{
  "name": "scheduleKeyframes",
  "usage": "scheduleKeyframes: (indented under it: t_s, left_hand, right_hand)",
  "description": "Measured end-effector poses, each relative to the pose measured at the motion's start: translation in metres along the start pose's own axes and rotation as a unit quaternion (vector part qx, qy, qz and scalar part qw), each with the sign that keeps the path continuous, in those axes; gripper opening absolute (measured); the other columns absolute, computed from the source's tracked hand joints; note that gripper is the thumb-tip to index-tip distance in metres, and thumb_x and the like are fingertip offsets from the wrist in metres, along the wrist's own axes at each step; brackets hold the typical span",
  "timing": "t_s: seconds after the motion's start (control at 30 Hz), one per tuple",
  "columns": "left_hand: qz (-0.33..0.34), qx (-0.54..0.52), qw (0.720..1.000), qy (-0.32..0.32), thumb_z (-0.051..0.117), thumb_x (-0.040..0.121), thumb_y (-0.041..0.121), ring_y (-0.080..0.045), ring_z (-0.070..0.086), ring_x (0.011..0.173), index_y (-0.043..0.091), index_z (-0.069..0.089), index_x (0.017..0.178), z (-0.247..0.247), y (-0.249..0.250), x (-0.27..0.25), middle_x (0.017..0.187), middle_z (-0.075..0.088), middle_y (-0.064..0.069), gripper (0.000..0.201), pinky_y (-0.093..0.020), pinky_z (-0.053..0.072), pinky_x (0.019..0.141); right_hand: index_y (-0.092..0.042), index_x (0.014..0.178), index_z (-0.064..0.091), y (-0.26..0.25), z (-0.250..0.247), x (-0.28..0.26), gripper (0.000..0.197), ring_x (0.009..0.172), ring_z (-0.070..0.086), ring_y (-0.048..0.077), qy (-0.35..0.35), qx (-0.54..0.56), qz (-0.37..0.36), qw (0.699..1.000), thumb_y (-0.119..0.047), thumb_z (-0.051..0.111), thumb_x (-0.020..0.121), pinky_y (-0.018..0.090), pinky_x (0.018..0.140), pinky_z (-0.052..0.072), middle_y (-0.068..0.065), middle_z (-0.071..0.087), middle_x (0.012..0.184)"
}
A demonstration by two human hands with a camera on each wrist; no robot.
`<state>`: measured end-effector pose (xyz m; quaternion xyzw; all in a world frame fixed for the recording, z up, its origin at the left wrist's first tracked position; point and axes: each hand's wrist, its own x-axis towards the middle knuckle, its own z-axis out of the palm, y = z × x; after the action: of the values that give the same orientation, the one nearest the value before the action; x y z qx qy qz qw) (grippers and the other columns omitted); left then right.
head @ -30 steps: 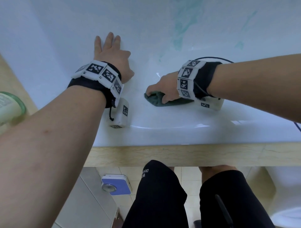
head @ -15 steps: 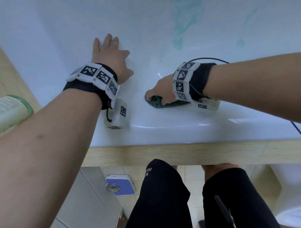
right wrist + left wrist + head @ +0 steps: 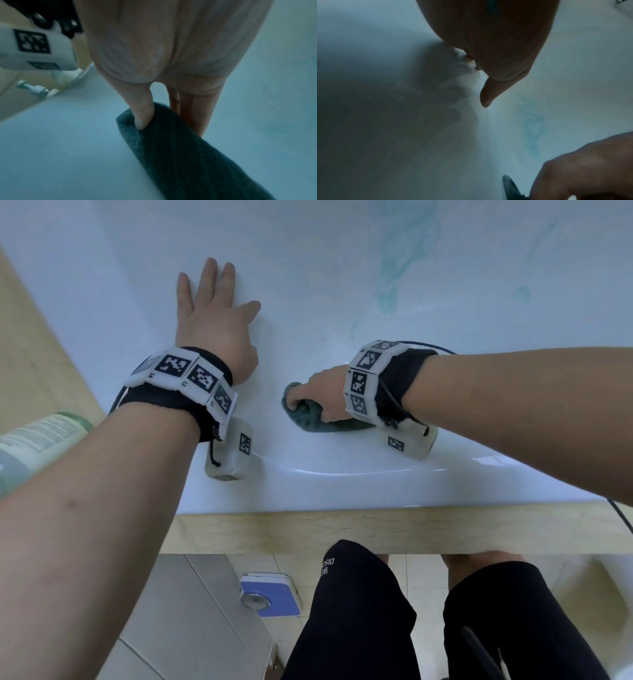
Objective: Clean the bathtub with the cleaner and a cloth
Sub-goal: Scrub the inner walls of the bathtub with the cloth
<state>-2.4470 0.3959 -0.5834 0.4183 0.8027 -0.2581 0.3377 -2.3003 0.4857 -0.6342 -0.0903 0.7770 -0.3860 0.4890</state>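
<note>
White and glossy, the bathtub [image 3: 342, 241] fills the upper half of the head view, its rim set in a beige stone ledge [image 3: 376, 529] with tiled floor below. Two smears of blue-green cleaner [image 3: 400, 258] streak the far wall of the tub; the left wrist view shows one of them as a pale blue patch [image 3: 530, 128] on the slope just beyond the thumb. One cleaner bottle [image 3: 34, 443] lies on the ledge at the far left, half hidden by the forearm, and the right wrist view alone shows what seems to be its spray nozzle [image 3: 32, 89], blurred. One blue-and-white device [image 3: 270, 594] sits on the floor, seen only from the head.

Two hands work inside the tub, well apart. The left hand [image 3: 212, 323] lies flat on the inner wall, fingers straight and spread, holding nothing. The right hand [image 3: 325, 392] is curled over the one cloth [image 3: 308, 419], a dark grey-green bundle pressed to the tub just inside the rim. From the head, the cloth pokes out beneath the knuckles toward the left hand. The right wrist view shows the grip itself: the thumb [image 3: 142, 116] dug into the cloth's top fold, fingers down its far side, the rest of the cloth [image 3: 188, 155] trailing under the palm toward the wrist.
</note>
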Motion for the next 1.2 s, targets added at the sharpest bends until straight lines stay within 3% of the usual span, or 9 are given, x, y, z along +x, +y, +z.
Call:
scheduleKeyframes:
  t_s: [0.1,0.2,0.27,0.37,0.47,0.7,0.83,1.0,1.2]
  left_hand:
    - [-0.027,-0.011,0.998,0.052,0.058,0.085,0.018,-0.029,-0.01,0.148,0.019,0.047,0.139,-0.007,-0.01,-0.003,0.161,0.0,-0.014,0.056,-0.051,-0.011,0.116]
    - [-0.055,-0.008,0.993,0.104,0.06,0.08,0.015,-0.035,-0.009,0.147,0.015,0.047,0.137,-0.01,-0.019,-0.003,0.161,-0.003,-0.017,0.059,-0.053,-0.009,0.116]
    - [-0.065,-0.004,0.991,0.114,0.062,0.079,0.016,-0.038,-0.01,0.146,0.016,0.046,0.138,-0.01,-0.02,-0.002,0.16,-0.005,-0.018,0.061,-0.054,-0.008,0.116]
    - [-0.069,0.011,0.992,0.102,0.063,0.079,0.016,-0.038,-0.011,0.146,0.017,0.05,0.134,-0.009,-0.016,0.002,0.16,-0.007,-0.018,0.057,-0.055,-0.008,0.115]
    - [-0.08,0.031,0.993,0.079,0.061,0.08,0.016,-0.037,-0.015,0.146,0.021,0.045,0.139,-0.009,-0.011,0.006,0.16,-0.011,-0.016,0.062,-0.057,-0.011,0.114]
    - [-0.093,0.035,0.994,0.047,0.056,0.081,0.017,-0.035,-0.021,0.145,0.024,0.041,0.143,-0.007,-0.003,0.011,0.159,-0.016,-0.014,0.064,-0.057,-0.015,0.111]
    - [-0.096,0.024,0.994,0.037,0.054,0.079,0.015,-0.036,-0.019,0.145,0.021,0.052,0.133,-0.002,0.009,0.015,0.159,-0.014,-0.015,0.054,-0.058,-0.015,0.111]
    - [-0.085,0.01,0.996,0.012,0.055,0.08,0.019,-0.035,-0.019,0.145,0.019,0.06,0.12,0.007,0.023,0.02,0.159,-0.013,-0.016,0.04,-0.057,-0.017,0.11]
    - [-0.084,-0.01,0.996,0.002,0.053,0.079,0.017,-0.036,-0.018,0.145,0.017,0.065,0.107,0.014,0.034,0.025,0.159,-0.012,-0.016,0.03,-0.057,-0.016,0.111]
  right_hand:
    - [-0.027,0.134,0.035,-0.006,-0.001,0.012,0.052,0.078,0.054,0.025,-0.004,-0.007,-0.001,1.0,-0.011,0.051,0.088,0.025,0.052,0.035,0.009,0.056,0.094]
    - [-0.023,0.129,0.041,0.007,-0.007,0.016,0.037,0.064,0.042,0.022,-0.022,0.043,0.054,0.997,-0.018,0.045,0.093,0.024,0.054,0.031,0.005,0.045,0.08]
    - [-0.025,0.129,0.044,0.014,-0.005,0.012,0.038,0.075,0.04,0.019,0.02,0.067,0.065,0.995,-0.019,0.05,0.093,0.02,0.051,0.026,0.002,0.046,0.091]
    - [-0.02,0.138,0.041,0.009,-0.005,0.008,0.051,0.091,0.049,0.02,0.081,0.109,0.072,0.988,-0.011,0.054,0.09,0.022,0.056,0.035,0.009,0.056,0.12]
    - [-0.024,0.134,0.04,-0.007,-0.009,0.017,0.053,0.087,0.059,0.03,0.076,0.111,0.03,0.99,-0.002,0.048,0.087,0.033,0.07,0.045,0.014,0.06,0.109]
    - [-0.028,0.134,0.036,-0.001,-0.009,0.035,0.054,0.083,0.057,0.035,0.134,0.177,0.077,0.972,-0.004,0.048,0.087,0.035,0.07,0.047,0.016,0.044,0.116]
    - [-0.022,0.135,0.036,0.021,-0.002,0.04,0.051,0.072,0.046,0.027,0.159,0.198,0.101,0.962,-0.004,0.046,0.088,0.03,0.066,0.038,0.018,0.045,0.118]
    - [-0.012,0.137,0.037,0.028,0.001,0.041,0.046,0.079,0.038,0.021,0.2,0.2,0.116,0.952,-0.004,0.044,0.091,0.015,0.064,0.025,0.02,0.043,0.124]
    - [-0.013,0.136,0.036,0.045,-0.007,0.047,0.048,0.082,0.052,0.027,0.162,0.181,0.145,0.959,-0.005,0.045,0.09,0.035,0.075,0.042,0.015,0.055,0.1]
